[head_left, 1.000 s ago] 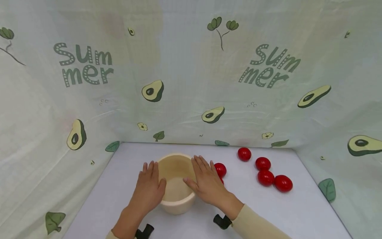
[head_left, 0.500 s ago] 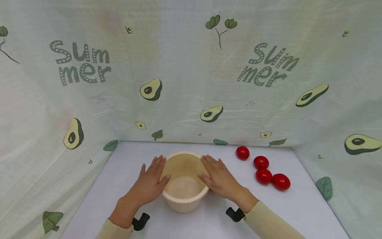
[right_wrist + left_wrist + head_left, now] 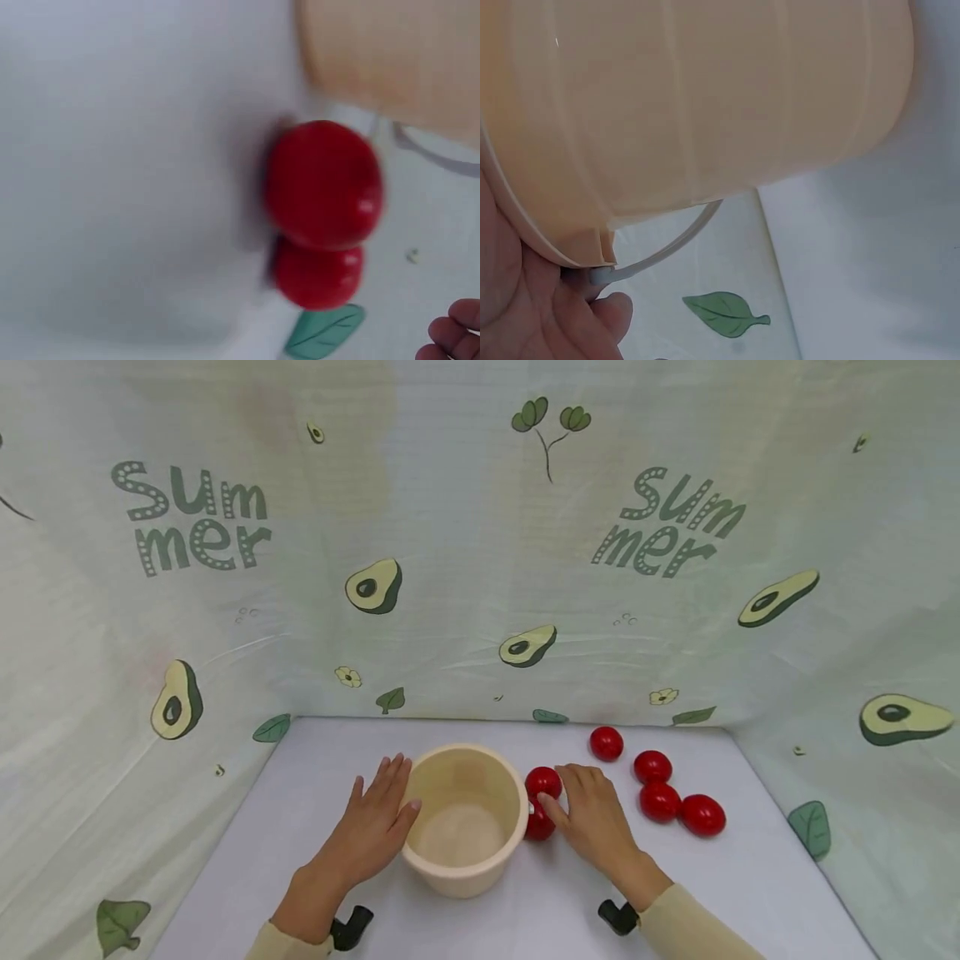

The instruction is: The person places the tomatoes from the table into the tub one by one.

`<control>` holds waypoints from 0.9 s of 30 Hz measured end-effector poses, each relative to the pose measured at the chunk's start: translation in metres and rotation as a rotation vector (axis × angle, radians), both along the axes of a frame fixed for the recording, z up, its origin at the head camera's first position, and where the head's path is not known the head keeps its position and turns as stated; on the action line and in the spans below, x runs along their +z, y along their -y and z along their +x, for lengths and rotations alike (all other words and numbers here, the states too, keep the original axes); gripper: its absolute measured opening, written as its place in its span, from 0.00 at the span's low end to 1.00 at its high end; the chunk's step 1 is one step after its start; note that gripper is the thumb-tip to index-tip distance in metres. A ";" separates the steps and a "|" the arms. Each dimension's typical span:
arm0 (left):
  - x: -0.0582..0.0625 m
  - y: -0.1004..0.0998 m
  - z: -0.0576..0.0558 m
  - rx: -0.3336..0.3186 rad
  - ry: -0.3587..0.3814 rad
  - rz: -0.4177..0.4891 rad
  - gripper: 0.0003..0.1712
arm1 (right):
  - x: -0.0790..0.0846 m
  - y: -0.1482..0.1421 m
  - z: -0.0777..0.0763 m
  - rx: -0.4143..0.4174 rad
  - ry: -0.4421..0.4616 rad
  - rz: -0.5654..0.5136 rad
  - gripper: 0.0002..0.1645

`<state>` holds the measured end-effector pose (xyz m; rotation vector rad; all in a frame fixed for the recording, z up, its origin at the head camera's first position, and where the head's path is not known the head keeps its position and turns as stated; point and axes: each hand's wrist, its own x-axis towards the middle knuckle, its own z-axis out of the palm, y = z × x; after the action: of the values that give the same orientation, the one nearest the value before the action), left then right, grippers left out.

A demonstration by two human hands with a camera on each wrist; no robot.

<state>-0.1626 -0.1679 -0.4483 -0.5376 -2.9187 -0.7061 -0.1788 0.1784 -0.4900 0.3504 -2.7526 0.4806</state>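
A cream plastic bucket (image 3: 463, 881) stands upright on the table, with a pale wire handle (image 3: 664, 253) showing below its rim in the left wrist view. My left hand (image 3: 367, 831) lies along the bucket's left side, fingers straight and touching the rim, the thumb near the edge. My right hand (image 3: 596, 818) is apart from the bucket, over the table with fingers extended. Just left of it, a glossy red ball (image 3: 543, 782) sits behind a second red ball (image 3: 537, 823), both close to the bucket's right side. Whether the right thumb touches one cannot be told.
Farther right lie more red balls: one near the back edge (image 3: 606, 743), and a row of three (image 3: 660, 802) touching or nearly touching. A printed cloth (image 3: 450, 527) hangs behind and at both sides of the white table (image 3: 300, 760).
The bucket shifted right with both hands on it, then stopped. My right hand has since let go and moved right, and the two balls beside the bucket are in view again.
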 end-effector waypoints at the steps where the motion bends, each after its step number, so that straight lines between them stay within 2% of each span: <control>1: 0.000 0.000 0.001 0.002 -0.001 -0.003 0.39 | -0.006 -0.002 0.000 -0.009 0.005 0.030 0.40; 8: 0.000 -0.001 0.001 0.003 -0.011 -0.002 0.40 | -0.037 -0.002 -0.001 -0.025 0.060 0.146 0.46; 13: 0.001 -0.004 0.001 0.004 -0.009 -0.012 0.40 | -0.049 0.007 -0.004 -0.046 0.061 0.170 0.46; 17: 0.003 -0.007 0.004 0.017 -0.005 -0.012 0.39 | -0.051 0.011 -0.005 -0.066 0.078 0.157 0.45; 20: 0.004 -0.012 0.007 0.025 0.012 -0.016 0.39 | -0.047 0.007 -0.004 -0.091 0.105 0.132 0.45; 23: 0.005 -0.016 0.010 0.031 0.026 -0.029 0.39 | -0.035 -0.005 -0.004 -0.118 0.095 0.106 0.43; 27: 0.006 -0.020 0.012 0.053 0.025 -0.062 0.40 | -0.002 -0.019 -0.009 -0.126 -0.029 0.101 0.43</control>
<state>-0.1505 -0.1483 -0.4422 -0.4587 -2.9749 -0.6227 -0.1875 0.1974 -0.4923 0.2049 -2.7555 0.3024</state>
